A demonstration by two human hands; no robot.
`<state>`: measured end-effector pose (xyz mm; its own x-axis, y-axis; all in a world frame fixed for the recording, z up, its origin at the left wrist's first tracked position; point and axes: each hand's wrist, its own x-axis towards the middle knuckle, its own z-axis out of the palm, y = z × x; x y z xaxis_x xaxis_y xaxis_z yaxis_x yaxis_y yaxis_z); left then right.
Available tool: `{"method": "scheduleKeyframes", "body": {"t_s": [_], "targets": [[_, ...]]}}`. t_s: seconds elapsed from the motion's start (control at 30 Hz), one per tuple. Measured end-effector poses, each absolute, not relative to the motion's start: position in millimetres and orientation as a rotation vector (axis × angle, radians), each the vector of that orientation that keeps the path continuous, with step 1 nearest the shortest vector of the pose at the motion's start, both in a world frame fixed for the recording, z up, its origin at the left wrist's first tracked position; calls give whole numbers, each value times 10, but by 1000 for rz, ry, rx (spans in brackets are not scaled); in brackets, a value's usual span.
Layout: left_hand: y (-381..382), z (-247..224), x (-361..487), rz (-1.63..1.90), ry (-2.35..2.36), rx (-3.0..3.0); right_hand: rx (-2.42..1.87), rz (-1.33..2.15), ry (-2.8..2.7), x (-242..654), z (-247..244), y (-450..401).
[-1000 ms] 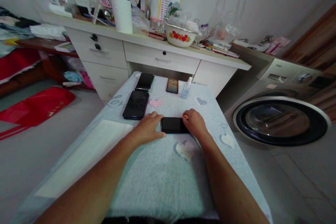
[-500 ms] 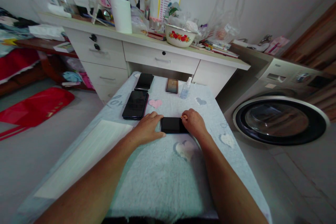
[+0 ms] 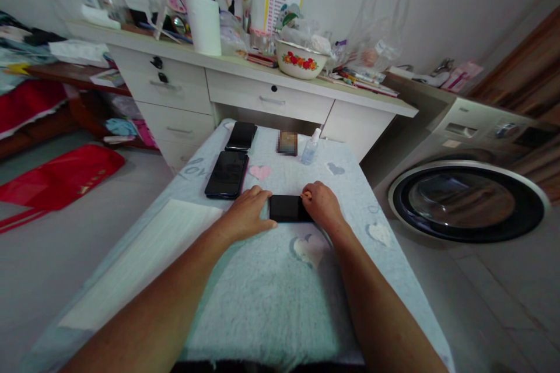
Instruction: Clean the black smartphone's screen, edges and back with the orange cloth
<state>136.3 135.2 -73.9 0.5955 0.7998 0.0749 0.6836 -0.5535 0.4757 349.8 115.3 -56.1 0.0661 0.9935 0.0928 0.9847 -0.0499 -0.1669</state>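
Left hand, partly open, grips the phone, likely steadying it; right hand curls over its opposite end, hold unclear.

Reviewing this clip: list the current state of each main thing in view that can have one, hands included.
Middle phone: flat, visible screen dark
Left hand: spread around its left end
Right hand: curled over its right end
Near-left phone: flat, dark
Far-left phone: flat, dark
Spray bottle: upright
Bowl: upright, filled
Middle drawer: shut
Washer door: looks shut
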Motion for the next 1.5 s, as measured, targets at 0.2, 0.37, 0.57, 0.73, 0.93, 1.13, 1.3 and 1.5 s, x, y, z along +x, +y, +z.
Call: {"method": "scheduleKeyframes", "body": {"t_s": [0.2, 0.37, 0.57, 0.73, 0.93, 1.13, 1.3, 1.5], "targets": [[1345, -726, 1366, 397, 1201, 2425, -2092, 103, -2055, 3416, -585, 1176], [1337, -696, 1364, 388, 1216, 2427, -2038, 89, -2080, 3344, -600, 1183], [1329, -687, 1364, 379, 1209, 2437, -1974, 56, -2131, 3250, -600, 1183], [1327, -684, 1366, 381, 1209, 2447, -1935, 72, -2166, 3201, -601, 1194], [1333, -703, 1363, 388, 1211, 2455, -1886, 59, -2202, 3203, -602, 1178], [1336, -707, 1363, 381, 1210, 2452, -1920, 12, -2177, 3284, -590, 1165], [1326, -682, 1354, 364, 1211, 2447, -2030, 42, -2095, 3359, -580, 1176], [1336, -701, 1364, 381, 1217, 2442, -1985, 41, -2109, 3312, -611, 1175]]}}
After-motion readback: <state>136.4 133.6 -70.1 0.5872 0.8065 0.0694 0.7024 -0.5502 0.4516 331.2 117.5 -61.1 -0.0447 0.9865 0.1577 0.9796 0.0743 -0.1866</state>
